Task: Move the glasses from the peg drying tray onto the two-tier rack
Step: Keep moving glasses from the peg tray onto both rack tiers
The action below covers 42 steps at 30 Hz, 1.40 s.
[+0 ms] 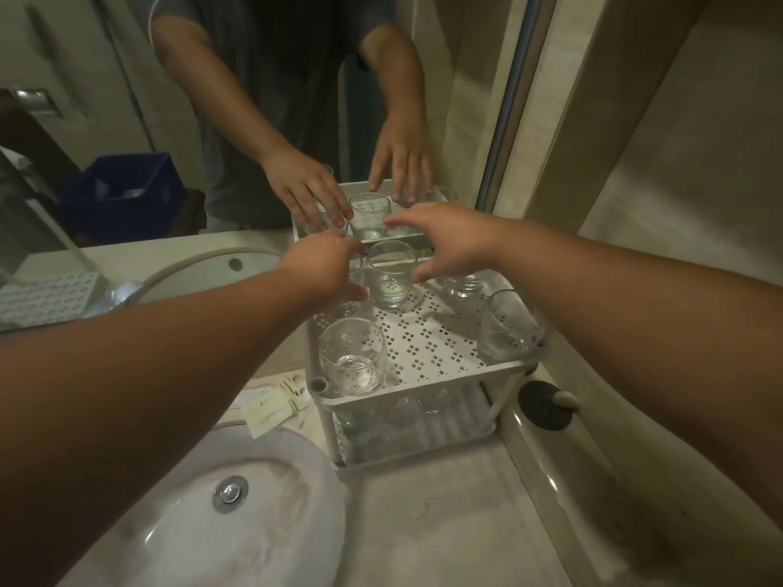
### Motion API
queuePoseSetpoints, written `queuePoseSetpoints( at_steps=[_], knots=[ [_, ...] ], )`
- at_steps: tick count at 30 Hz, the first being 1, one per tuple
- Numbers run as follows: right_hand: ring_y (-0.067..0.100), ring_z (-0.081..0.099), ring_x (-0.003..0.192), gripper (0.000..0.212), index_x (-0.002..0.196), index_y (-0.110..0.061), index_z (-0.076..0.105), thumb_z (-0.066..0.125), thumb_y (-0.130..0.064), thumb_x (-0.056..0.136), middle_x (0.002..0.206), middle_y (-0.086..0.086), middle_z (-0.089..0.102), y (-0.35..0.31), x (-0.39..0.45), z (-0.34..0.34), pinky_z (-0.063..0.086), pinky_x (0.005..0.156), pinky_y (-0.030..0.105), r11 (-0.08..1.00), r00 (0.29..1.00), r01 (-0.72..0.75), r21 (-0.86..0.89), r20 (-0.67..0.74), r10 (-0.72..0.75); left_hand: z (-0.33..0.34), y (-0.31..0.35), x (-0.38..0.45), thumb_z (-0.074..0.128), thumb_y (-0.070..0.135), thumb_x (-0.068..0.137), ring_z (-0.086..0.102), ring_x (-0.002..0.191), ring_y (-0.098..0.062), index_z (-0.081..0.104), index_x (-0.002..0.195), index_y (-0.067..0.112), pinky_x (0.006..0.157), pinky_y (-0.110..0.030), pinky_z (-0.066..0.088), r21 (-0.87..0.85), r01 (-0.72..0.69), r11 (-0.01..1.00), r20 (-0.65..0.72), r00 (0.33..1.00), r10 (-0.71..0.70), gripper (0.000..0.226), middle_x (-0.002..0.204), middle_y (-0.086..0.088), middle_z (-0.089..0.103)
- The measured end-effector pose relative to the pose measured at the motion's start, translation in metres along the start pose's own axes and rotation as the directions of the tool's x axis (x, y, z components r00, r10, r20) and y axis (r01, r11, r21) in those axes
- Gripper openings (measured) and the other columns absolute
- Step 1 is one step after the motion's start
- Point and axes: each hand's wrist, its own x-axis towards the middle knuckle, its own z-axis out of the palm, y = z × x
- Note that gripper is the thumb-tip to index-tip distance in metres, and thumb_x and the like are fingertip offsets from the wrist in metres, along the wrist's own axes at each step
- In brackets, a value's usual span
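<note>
Glasses on two-tier rack (423,400) top shelf | back-edge glass (390,275) stands upright between both hands | left hand (326,269) touches its side, fingers spread, nothing clenched | right hand (449,243) loose above rim | handling: light, rigid, likely slick, breakable; best held around mid-wall.

Bathroom vanity, white sink (178,523) (drain plug visible), wall mirror (178,99), stone countertop (423,523)

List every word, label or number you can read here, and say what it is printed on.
None can be read.
Paper sachets on the counter beside the two-tier rack: small green logos and lines of print, too small and blurred to read.
Glasses, rack and sink: no visible text.
</note>
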Motion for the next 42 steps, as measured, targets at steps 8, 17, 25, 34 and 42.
queuePoseSetpoints(
  at_steps=[8, 17, 25, 34, 42],
  knots=[
    [0.02, 0.038, 0.139, 0.09, 0.152, -0.025, 0.03, 0.079, -0.042, 0.078, 0.153, -0.001, 0.039, -0.028, 0.019, 0.007, 0.034, 0.109, 0.032, 0.999, 0.999, 0.008, -0.042, 0.045, -0.006, 0.005, -0.002, 0.002, 0.08, 0.044, 0.077, 0.05, 0.128, -0.028, 0.048, 0.144, 0.022, 0.102, -0.041, 0.043, 0.006, -0.002, 1.0, -0.001, 1.0, 0.002, 0.077, 0.145, -0.007, 0.051],
    [0.023, 0.05, 0.124, 0.068, 0.143, -0.018, 0.046, 0.071, -0.037, 0.082, 0.137, 0.004, 0.054, -0.037, 0.022, 0.021, 0.043, 0.099, 0.032, 0.991, 1.0, -0.02, -0.13, -0.021, 0.017, 0.009, -0.004, 0.005, 0.081, 0.041, 0.076, 0.049, 0.13, -0.028, 0.046, 0.146, 0.023, 0.104, -0.039, 0.041, -0.016, -0.005, 1.0, -0.011, 1.0, 0.005, 0.08, 0.143, -0.007, 0.052],
    [0.022, 0.053, 0.119, 0.07, 0.142, -0.02, 0.046, 0.075, -0.034, 0.08, 0.135, 0.002, 0.055, -0.034, 0.009, 0.015, 0.047, 0.096, 0.034, 0.989, 0.995, -0.067, -0.131, 0.063, 0.076, 0.008, -0.004, 0.002, 0.081, 0.038, 0.077, 0.048, 0.13, -0.029, 0.049, 0.143, 0.02, 0.105, -0.041, 0.041, -0.032, -0.019, 0.999, -0.014, 1.0, 0.018, 0.075, 0.142, -0.008, 0.052],
    [0.02, 0.054, 0.117, 0.069, 0.143, -0.027, 0.045, 0.075, -0.031, 0.081, 0.14, -0.001, 0.05, -0.033, -0.022, 0.02, 0.047, 0.093, 0.032, 0.993, 0.991, -0.101, -0.052, 0.082, 0.105, 0.007, -0.001, -0.002, 0.079, 0.037, 0.08, 0.046, 0.132, -0.029, 0.044, 0.146, 0.02, 0.106, -0.04, 0.041, -0.032, -0.014, 0.999, -0.014, 1.0, 0.014, 0.077, 0.147, -0.008, 0.047],
    [0.019, 0.051, 0.118, 0.069, 0.143, -0.027, 0.043, 0.075, -0.027, 0.082, 0.142, -0.002, 0.045, -0.034, -0.034, 0.022, 0.044, 0.087, 0.027, 0.993, 0.99, -0.103, -0.053, 0.09, 0.108, 0.011, -0.003, -0.002, 0.08, 0.038, 0.078, 0.049, 0.127, -0.029, 0.048, 0.143, 0.023, 0.103, -0.042, 0.044, -0.033, -0.029, 0.999, -0.027, 0.999, 0.028, 0.074, 0.142, -0.007, 0.051]
  ],
)
